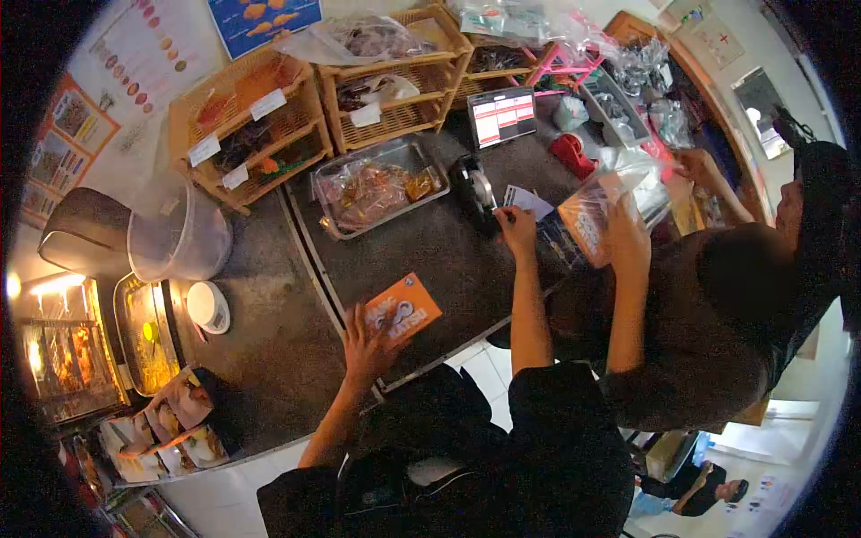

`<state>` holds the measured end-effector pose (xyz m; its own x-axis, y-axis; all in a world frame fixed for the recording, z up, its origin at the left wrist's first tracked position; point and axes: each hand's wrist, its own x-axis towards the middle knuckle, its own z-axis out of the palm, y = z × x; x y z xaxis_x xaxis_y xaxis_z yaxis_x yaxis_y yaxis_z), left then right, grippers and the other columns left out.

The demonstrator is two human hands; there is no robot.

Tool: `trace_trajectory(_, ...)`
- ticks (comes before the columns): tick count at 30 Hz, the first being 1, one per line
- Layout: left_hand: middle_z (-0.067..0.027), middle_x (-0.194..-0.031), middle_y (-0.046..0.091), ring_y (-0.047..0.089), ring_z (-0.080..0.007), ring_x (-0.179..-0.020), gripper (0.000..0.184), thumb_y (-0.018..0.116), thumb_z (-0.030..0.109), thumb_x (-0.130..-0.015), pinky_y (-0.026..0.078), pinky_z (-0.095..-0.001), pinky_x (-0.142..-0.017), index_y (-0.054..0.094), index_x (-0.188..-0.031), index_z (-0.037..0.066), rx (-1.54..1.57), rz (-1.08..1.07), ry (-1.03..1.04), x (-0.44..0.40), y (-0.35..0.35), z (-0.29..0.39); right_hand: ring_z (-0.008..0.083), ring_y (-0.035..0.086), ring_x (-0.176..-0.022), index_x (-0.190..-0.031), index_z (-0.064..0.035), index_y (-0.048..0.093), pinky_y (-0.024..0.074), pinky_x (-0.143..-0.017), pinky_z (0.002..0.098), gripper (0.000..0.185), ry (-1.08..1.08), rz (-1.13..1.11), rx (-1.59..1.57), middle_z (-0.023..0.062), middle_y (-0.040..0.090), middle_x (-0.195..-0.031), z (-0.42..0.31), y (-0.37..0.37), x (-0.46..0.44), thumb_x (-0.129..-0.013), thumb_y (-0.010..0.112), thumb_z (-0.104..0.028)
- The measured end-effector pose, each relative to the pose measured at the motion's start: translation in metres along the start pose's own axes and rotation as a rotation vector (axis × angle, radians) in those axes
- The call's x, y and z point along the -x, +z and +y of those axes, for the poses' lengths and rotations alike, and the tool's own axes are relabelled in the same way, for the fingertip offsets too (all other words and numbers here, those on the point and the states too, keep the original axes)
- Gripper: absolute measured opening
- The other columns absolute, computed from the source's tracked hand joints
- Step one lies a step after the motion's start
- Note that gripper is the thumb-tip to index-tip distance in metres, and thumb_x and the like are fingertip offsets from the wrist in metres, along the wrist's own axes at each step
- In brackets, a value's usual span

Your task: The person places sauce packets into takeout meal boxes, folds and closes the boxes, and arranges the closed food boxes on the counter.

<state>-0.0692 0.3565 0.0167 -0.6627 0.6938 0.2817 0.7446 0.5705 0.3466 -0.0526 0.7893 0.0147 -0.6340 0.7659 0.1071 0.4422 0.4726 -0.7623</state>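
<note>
My left hand (368, 345) lies with fingers spread on the lower left part of an orange printed packet (402, 309), which rests flat on the dark counter (269, 359). Farther right, my right hand (516, 226) is closed at the edge of a black tape dispenser (475, 193), its fingers pinched; what they hold is too small to make out. Some white and dark printed papers (529, 203) lie just beyond that hand. Left of the dispenser sits a metal tray (334, 221) with plastic-wrapped food.
At the right, a co-worker's hands (628, 231) handle a clear bag with another orange packet (583, 229). Wicker shelves (390, 112), a screen (502, 118) and a red object (572, 157) stand behind. Left are a clear tub (179, 238), a white round scale (208, 307) and a lit food case (72, 354).
</note>
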Motion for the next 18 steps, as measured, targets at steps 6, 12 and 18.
trace_trajectory(6,-0.0272,-0.152,0.027,0.034,-0.0544,-0.134,0.091,0.079,0.055,-0.076,0.043,-0.0702,-0.092,0.037,-0.154,0.037,-0.004,-0.118,-0.026,-0.033,0.01,0.028,0.0172,0.069,-0.09,-0.102,-0.0078,0.07,0.0616,-0.073,0.0357,0.024,0.282,-0.173,-0.856,0.0057,0.065,-0.094,0.004,-0.007,0.007,-0.094,0.072,-0.03)
trace_trajectory(12,-0.0278,-0.149,0.029,0.033,-0.055,-0.133,0.088,0.076,0.057,-0.079,0.046,-0.0689,-0.087,0.036,-0.154,0.037,-0.049,-0.17,-0.045,-0.042,0.006,0.035,0.0213,0.069,-0.096,-0.107,-0.0034,0.063,0.0581,-0.087,0.0375,0.036,0.508,-0.082,-0.954,0.0073,0.067,-0.103,0.042,0.005,0.061,-0.09,0.076,-0.033)
trace_trajectory(18,-0.0279,-0.147,0.031,0.031,-0.0541,-0.134,0.081,0.073,0.058,-0.08,0.044,-0.0625,-0.099,0.044,-0.151,0.029,-0.063,-0.171,-0.096,-0.061,0.006,0.054,0.0215,0.068,-0.094,-0.096,-0.0038,0.058,0.0563,-0.085,0.0359,0.031,0.284,0.119,-0.665,0.0102,0.067,-0.1,0.074,0.044,0.059,-0.097,0.069,-0.033)
